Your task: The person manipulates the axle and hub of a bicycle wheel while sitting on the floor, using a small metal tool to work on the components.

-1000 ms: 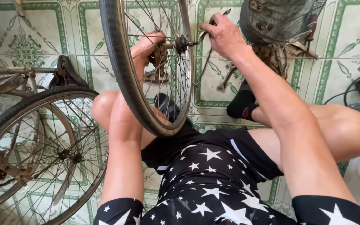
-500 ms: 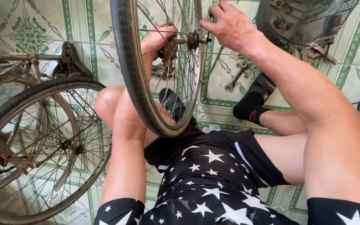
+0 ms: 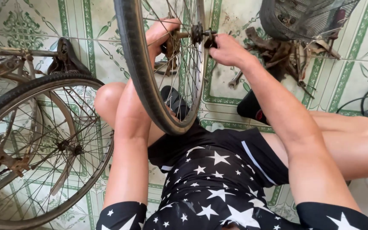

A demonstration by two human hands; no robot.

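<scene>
bicycle wheel [image 3: 150,85] stands upright at top centre between my knees; my left hand [image 3: 162,32] closes round one hub end, my right hand [image 3: 226,49] pinches the axle nut [image 3: 209,40]; best to brace left, turn steadily

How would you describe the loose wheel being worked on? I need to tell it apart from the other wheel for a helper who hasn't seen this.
Between the seated person's knees stands a bicycle wheel, upright on the green-patterned tile floor. The left hand and right hand grip its hub from either side. Unlike the wheel on the left, it sits in no bicycle frame.
</scene>
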